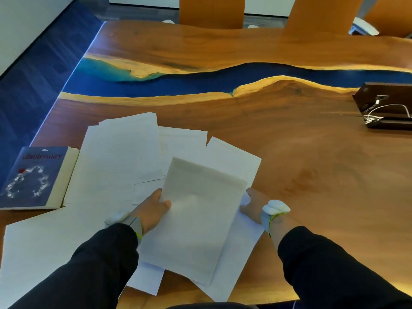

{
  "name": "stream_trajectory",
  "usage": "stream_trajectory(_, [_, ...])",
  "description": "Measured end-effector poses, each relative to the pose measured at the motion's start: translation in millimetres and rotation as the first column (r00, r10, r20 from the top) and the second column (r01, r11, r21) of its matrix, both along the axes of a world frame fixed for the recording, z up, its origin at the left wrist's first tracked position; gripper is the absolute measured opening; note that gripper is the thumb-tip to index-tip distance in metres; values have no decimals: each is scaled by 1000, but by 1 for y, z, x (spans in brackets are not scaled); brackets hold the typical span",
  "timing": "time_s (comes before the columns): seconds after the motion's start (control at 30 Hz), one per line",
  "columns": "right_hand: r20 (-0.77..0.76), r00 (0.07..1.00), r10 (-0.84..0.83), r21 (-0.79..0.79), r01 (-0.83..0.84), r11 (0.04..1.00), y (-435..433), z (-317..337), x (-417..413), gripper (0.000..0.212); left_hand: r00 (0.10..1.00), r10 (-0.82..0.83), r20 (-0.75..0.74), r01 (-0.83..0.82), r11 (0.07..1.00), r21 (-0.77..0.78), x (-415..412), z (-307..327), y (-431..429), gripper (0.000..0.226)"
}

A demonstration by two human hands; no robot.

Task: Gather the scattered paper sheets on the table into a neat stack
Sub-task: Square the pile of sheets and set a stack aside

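wood table [312,163] | on it: paper sheets [118,157]; book [29,177]; dark box [388,101]

I see sheets [120,157] overlapping on the table [312,163]. A book [31,177] lies left of them. Behind stand chairs [211,12].

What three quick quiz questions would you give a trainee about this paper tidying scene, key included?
1. True or false: the book lies to the right of the scattered paper sheets.
2. What sits at the right edge of the table? A: a dark device. B: a mug. C: a stapler.
3. Fill in: the left hand pinches the raised sheet with its ____ on top.
Key: 1 false, it lies to their left. 2 A. 3 thumb.
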State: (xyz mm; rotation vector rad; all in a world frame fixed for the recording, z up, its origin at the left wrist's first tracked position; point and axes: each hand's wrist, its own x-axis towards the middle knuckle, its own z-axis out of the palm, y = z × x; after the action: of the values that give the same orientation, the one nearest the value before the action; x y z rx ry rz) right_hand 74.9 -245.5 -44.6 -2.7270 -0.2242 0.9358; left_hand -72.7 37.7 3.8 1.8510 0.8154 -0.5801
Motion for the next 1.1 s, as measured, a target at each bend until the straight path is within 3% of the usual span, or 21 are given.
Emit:
stream_trajectory(0.1, [-101,995,-16,380,53,923,6,23,6,31,998,57,27,-54,992,-111,3,-6,-2,26])
stream_trajectory(0.2, [-213,975,59,469,49,882,15,53,15,15,986,160,47,-147,967,-206,8,-4,-6,29])
stream_trajectory(0.33, [-433,900,47,621,260,739,28,80,23,23,956,289,49,-260,913,-315,13,0,-11,46])
stream_trajectory(0.43, [-459,887,53,664,303,684,35,89,26,22,942,335,33,-300,879,-370,16,2,-11,34])
stream_trajectory(0.5, [-497,868,-13,677,397,620,40,93,28,16,926,377,37,-331,854,-401,17,-1,-9,29])
stream_trajectory(0.57, [-604,791,-102,656,565,500,43,93,30,11,916,397,50,-339,836,-431,19,-2,-8,34])
stream_trajectory(0.7, [-761,642,-90,596,748,293,47,88,31,75,903,423,74,-353,829,-433,19,2,0,33])
stream_trajectory(0.77, [-779,609,-149,562,784,265,49,83,25,80,886,457,79,-383,817,-430,17,4,6,33])
stream_trajectory(0.83, [-741,639,-208,560,758,333,55,78,15,56,879,466,104,-391,827,-403,16,4,10,35])
stream_trajectory(0.9, [-623,746,-238,613,654,443,65,76,3,30,872,469,142,-396,845,-360,15,5,11,37])
stream_trajectory(0.97, [-427,871,-243,682,486,546,77,77,-4,31,863,465,200,-396,866,-304,18,11,10,37])
stream_trajectory(1.03, [-186,935,-300,718,338,608,89,90,-9,34,835,465,296,-410,883,-230,22,23,7,33])
stream_trajectory(1.1, [-38,932,-361,781,253,572,100,106,-12,31,770,477,424,-447,877,-175,26,39,4,30])
